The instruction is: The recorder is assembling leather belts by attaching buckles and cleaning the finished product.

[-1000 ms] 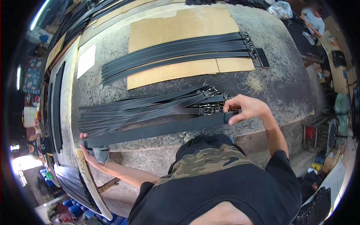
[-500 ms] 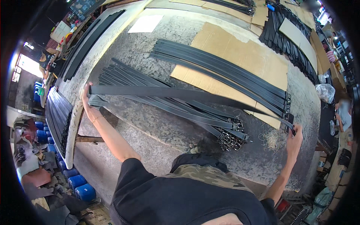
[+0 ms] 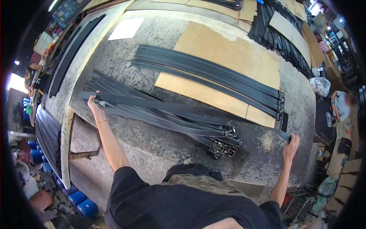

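Across the middle of the frame, both hands stretch one black belt (image 3: 183, 108) out over the stone counter (image 3: 160, 34).

Left arm reaches up from the lower left, elbow nearly straight, left hand (image 3: 93, 102) clamped on the belt's plain end at centre left. Right arm stretches to the right edge, right hand (image 3: 291, 144) gripping the other end. Below the belt lies one loose heap of belts (image 3: 164, 120), too overlapped to count, buckles (image 3: 225, 147) bunched at lower centre. Above, roughly six belts lie in a neat row (image 3: 213, 74) on one cardboard sheet (image 3: 225, 45). One white paper (image 3: 126, 28) sits upper left.
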Demonstrator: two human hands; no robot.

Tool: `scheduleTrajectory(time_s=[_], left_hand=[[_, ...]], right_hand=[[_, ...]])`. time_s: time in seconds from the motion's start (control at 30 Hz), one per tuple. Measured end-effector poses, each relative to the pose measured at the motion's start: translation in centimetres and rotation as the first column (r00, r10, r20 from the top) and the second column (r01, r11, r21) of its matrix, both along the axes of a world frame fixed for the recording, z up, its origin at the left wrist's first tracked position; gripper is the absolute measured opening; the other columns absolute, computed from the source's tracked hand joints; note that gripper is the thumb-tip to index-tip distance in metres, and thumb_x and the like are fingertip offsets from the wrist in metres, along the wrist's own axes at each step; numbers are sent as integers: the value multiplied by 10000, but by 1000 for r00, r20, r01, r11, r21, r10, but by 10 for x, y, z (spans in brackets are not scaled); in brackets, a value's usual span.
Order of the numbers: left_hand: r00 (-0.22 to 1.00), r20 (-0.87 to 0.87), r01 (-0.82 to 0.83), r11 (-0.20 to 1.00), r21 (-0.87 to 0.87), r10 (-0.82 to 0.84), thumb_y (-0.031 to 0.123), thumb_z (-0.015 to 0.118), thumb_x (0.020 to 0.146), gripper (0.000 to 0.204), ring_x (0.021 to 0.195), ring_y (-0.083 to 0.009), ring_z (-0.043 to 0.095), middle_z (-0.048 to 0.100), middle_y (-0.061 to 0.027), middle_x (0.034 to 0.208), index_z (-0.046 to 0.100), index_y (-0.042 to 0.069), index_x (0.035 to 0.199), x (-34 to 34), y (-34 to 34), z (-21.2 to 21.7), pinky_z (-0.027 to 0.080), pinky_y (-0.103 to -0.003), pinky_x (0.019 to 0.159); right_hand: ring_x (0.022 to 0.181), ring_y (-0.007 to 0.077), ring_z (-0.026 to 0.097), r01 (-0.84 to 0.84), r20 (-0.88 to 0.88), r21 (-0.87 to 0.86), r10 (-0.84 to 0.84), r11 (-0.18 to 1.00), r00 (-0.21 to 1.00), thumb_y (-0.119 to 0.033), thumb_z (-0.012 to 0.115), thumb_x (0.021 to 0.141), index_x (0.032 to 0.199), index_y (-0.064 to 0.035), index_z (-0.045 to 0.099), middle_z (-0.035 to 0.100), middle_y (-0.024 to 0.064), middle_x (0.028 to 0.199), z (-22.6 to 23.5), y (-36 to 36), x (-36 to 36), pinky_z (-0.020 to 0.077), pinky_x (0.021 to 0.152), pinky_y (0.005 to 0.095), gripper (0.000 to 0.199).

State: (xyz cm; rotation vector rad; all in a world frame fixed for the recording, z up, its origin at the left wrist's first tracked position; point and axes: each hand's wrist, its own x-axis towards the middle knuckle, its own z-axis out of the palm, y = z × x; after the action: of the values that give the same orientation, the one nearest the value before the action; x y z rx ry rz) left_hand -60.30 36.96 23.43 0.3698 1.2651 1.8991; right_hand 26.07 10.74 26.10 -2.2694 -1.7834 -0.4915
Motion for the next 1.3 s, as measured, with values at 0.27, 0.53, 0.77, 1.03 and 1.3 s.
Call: scheduleTrajectory(time_s=[0.27,0.53,0.77,1.03,1.3], left_hand=[[917,-42,377,898,-226,-396,222,628,873,233,686,-249,641,646,-106,816,624,1,947,68,125,1,523,-369,646],[967,-97,222,965,-140,-237,385,525,901,354,888,-281,618,639,-136,862,582,42,967,118,240,-20,501,-410,799],[869,78,495,858,-135,-489,185,477,929,255,882,-285,645,666,-125,970,601,7,1062,88,298,-115,537,-443,779],[818,74,555,749,-363,-570,198,567,939,164,714,-252,660,676,-107,882,603,40,962,33,328,-185,561,-384,655],[890,-162,278,787,-551,-427,20,600,882,241,800,-246,651,647,-127,1019,594,5,1122,65,318,-230,563,-390,700]], right_hand=[[1004,382,474,126,-125,-231,-158,965,980,2,586,750,1047,-36,522,505,177,989,-53,31,33,389,837,468,306],[981,384,488,154,-36,-201,-165,967,986,-173,664,747,988,-29,499,501,179,983,-108,87,53,426,820,467,325],[1032,318,485,245,76,-417,-235,875,969,-144,597,776,1010,-68,519,499,128,1030,-143,128,88,395,864,479,259],[1068,305,469,256,110,-496,-232,830,966,-76,590,774,1028,-74,488,484,110,1047,-164,162,110,398,885,480,274],[1136,336,435,341,11,-579,-411,741,912,-178,835,544,1117,-106,492,462,117,1115,-151,167,113,406,892,540,672]])
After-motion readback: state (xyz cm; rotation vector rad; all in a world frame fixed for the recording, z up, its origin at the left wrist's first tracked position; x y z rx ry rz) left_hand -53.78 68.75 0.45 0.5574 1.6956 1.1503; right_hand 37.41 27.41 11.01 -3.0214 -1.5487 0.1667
